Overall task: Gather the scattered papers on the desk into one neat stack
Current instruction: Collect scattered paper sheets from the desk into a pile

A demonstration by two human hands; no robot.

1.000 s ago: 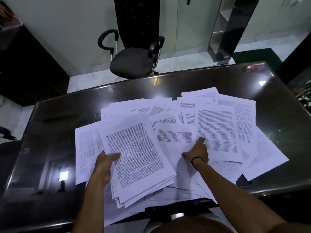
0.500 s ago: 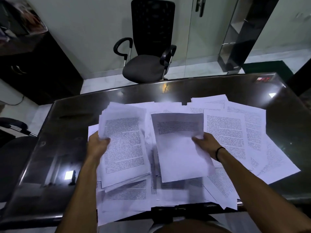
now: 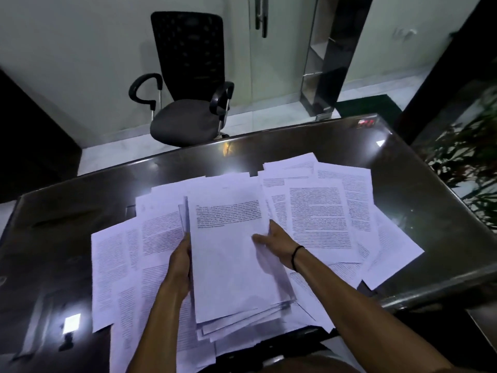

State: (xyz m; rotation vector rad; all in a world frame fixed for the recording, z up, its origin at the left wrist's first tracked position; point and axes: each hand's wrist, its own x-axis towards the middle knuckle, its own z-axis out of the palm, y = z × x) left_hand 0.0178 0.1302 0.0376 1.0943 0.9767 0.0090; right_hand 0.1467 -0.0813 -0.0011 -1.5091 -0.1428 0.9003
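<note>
Now the two separate bundles seen half a second ago are sitting together as one stack, the sheet that the right hand was carrying lying on top of the pile that the left hand was holding. Both hands are holding this stack tilted up above the loose papers, which are still lying fanned across the glossy dark worktop, to the left, behind and to the right of it. The left hand is gripping the stack's left edge, its back facing the camera and its fingers curling out of sight beneath the sheets. The right hand is pinching the right edge about halfway up, thumb pressing flat on the top page and fingers hidden underneath; a dark band is circling that wrist. The stack's lower corners are splaying out unevenly, several sheets poking past one another. Beyond the worktop a black office chair is standing against the pale wall, higher in view than before.
</note>
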